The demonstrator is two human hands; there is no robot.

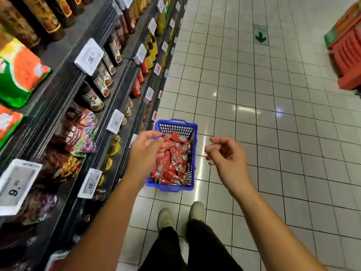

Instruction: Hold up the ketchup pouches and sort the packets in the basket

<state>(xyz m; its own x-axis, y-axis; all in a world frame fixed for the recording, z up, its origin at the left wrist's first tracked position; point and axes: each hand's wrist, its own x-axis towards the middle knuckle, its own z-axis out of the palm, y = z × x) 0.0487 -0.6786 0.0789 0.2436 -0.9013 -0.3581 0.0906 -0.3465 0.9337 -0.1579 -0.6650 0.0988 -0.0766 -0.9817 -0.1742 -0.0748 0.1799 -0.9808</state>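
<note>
Here, both the left hand [145, 151] and right hand [226, 155] hover loosely curled, holding nothing, above the blue perforated plastic basket [176, 125] of red sachets [172, 163].

The person wears black trousers [195, 249], beige shoes [166, 219], and has bare, sleeveless forearms.

Dark metal shelves [64, 83] on the left carry brown glass bottles [93, 98], crinkly multicoloured snack bags [82, 132] and white price tags [88, 56], while an orange plastic crate stack [347, 55] stands on the pale tiled floor [273, 114] near a green arrow sticker [260, 37].
</note>
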